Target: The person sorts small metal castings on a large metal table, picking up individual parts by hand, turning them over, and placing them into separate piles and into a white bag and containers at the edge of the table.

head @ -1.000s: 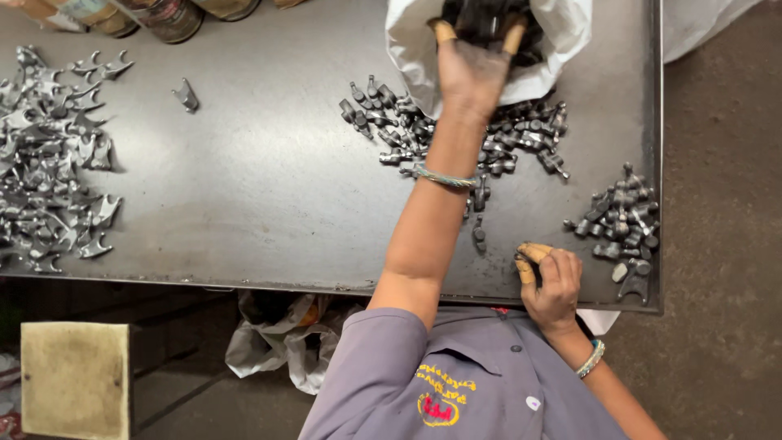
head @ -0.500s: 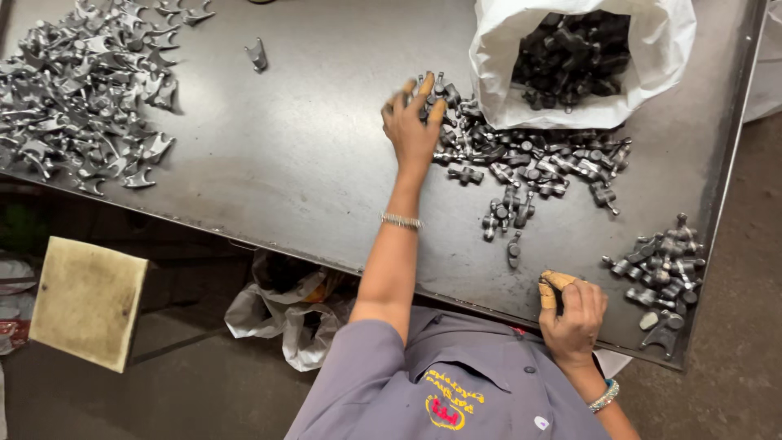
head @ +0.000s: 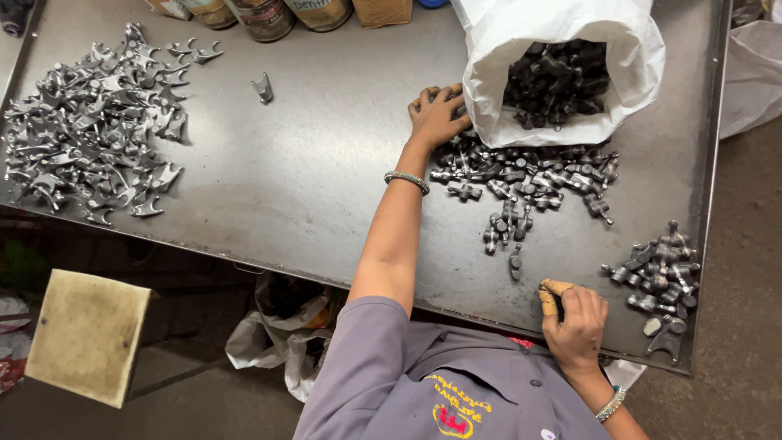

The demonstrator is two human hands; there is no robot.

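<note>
My left hand (head: 437, 116) lies palm down on the metal table (head: 326, 163), fingers over the left edge of a spread of dark metal parts (head: 529, 183) below a white bag (head: 562, 65) full of the same dark parts. Whether the fingers grip a part is hidden. My right hand (head: 577, 322) rests at the table's front edge, closed around a small tan tool (head: 551, 293). A second small pile of grey parts (head: 664, 273) lies to its right.
A big heap of shiny forked metal pieces (head: 90, 138) covers the table's left side, with one stray piece (head: 262, 87) apart. Cans (head: 265, 12) line the back edge. A tan stool (head: 85, 334) and crumpled bags (head: 281, 334) sit below the table.
My left hand came out of the white bag and down onto the dark parts, then shifted toward the bag's lower left. The right hand stayed at the front edge.
</note>
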